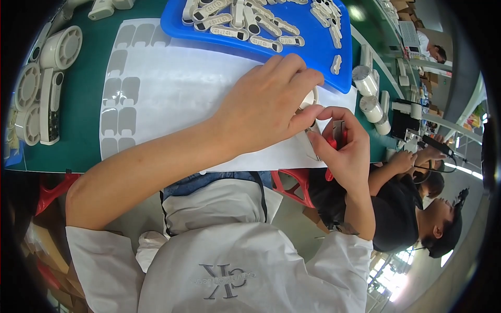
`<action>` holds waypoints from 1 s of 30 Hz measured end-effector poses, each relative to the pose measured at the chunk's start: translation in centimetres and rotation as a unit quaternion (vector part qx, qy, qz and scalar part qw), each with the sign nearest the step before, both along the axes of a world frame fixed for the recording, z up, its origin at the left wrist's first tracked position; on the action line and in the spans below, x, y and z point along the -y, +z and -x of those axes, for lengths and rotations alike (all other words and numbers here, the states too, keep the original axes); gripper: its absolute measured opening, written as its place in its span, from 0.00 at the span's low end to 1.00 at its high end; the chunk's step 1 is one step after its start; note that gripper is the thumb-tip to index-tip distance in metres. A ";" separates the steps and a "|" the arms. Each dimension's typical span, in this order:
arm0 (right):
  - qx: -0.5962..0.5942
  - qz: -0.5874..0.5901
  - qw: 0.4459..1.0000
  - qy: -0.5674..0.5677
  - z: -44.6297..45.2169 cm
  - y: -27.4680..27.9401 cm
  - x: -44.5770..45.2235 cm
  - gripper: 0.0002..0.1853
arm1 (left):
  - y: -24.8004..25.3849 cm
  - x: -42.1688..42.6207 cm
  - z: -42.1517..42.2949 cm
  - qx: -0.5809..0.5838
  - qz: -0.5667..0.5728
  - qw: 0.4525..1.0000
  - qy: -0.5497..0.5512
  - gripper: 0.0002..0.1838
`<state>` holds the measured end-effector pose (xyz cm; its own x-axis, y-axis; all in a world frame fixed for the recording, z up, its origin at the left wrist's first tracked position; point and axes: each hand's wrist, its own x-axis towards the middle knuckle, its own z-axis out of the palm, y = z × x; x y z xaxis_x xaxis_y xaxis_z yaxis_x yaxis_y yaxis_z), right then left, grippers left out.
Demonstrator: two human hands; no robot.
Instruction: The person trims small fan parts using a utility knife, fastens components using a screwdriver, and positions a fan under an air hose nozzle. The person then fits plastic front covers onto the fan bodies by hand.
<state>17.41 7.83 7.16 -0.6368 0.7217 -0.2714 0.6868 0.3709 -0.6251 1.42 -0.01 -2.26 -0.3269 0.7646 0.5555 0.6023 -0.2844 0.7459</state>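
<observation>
One blue tray, three spoked discs, probably one red-handled tool

Your left hand, centre: pinching white part. Your right hand, right of centre: gripping red-handled tool. Blue tray, top: pale plastic pieces.

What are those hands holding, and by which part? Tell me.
Right hand: a red-handled tool, by its red handle. Left hand: around a round white piece; whether it is gripped, and where, cannot be told.

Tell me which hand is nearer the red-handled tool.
Right. The right hand holds the red-handled tool; the left hand is up and to its left in view.
</observation>
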 end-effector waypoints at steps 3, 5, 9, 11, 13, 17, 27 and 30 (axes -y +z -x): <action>0.006 -0.013 1.000 0.001 0.0 -0.1 0.1 0.16 | 0.0 0.0 -0.1 0.003 0.001 1.000 0.006 0.17; 0.009 -0.019 1.000 -0.002 0.1 -0.2 0.1 0.17 | 0.0 0.0 -0.1 0.006 0.002 1.000 0.006 0.17; 0.013 -0.035 0.999 -0.001 0.4 -0.2 0.2 0.17 | 0.0 0.0 -0.2 0.001 0.004 1.000 0.014 0.17; 0.011 -0.041 0.999 0.003 0.6 -0.1 0.3 0.17 | 0.0 0.1 -0.2 0.002 0.006 1.000 0.016 0.17; 0.029 -0.044 0.999 0.005 0.8 0.0 0.5 0.16 | -0.1 0.0 -0.2 0.006 -0.001 1.000 0.016 0.17; 0.037 -0.041 0.998 0.012 0.3 0.2 -0.6 0.20 | -0.2 -0.1 0.0 0.008 -0.006 1.000 0.020 0.17; 0.082 -0.040 0.987 0.131 -0.6 1.6 -1.6 0.08 | -0.4 -0.2 0.3 0.008 -0.018 0.999 -0.041 0.11; 0.073 -0.102 0.977 0.171 -0.6 0.9 -1.9 0.07 | -0.3 -0.2 0.3 0.010 -0.012 0.999 -0.040 0.11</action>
